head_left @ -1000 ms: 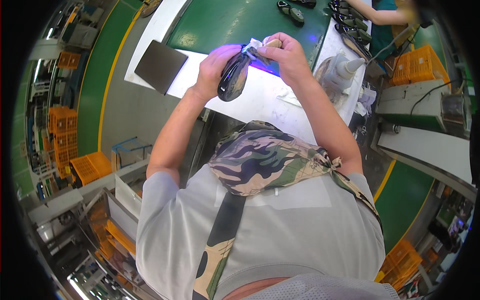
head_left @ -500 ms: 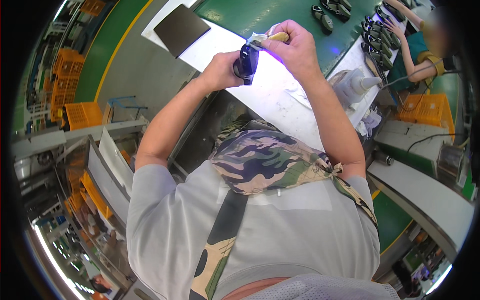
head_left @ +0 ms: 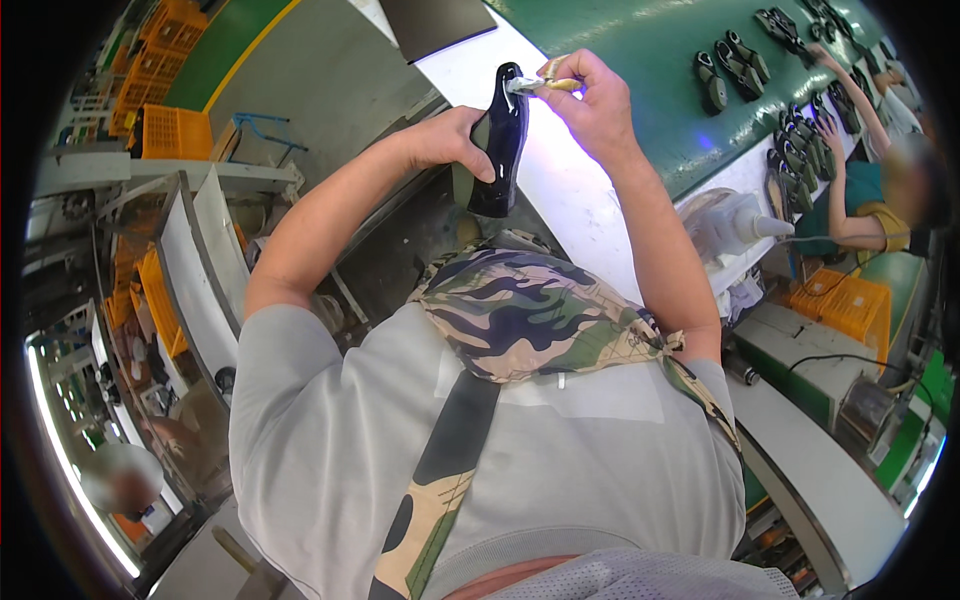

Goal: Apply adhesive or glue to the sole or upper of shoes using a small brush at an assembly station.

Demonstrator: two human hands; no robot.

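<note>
My left hand [head_left: 450,138] is closed round the side of a black shoe [head_left: 506,150] with an olive-green part, held up lengthwise with its glossy black face showing. The thumb lies across that face. In my right hand [head_left: 598,100] a small brush [head_left: 562,84] is pinched, with a tan handle and a whitish tip. That tip touches the shoe near its far end, where a whitish wet smear shows. Both hands are above the near edge of a white worktop [head_left: 575,190].
A dark flat board [head_left: 430,22] lies at the back. Several sandals [head_left: 738,68] rest on the green surface [head_left: 640,60]. At right stand a translucent nozzle bottle [head_left: 728,226] and a co-worker [head_left: 850,200] reaching among more shoes. Orange crates [head_left: 845,310] stand below.
The shoe has turned from edge-on to show its broad black face. My left hand has shifted its grip, and the brush tip now meets the far end. The view has swung slightly.
</note>
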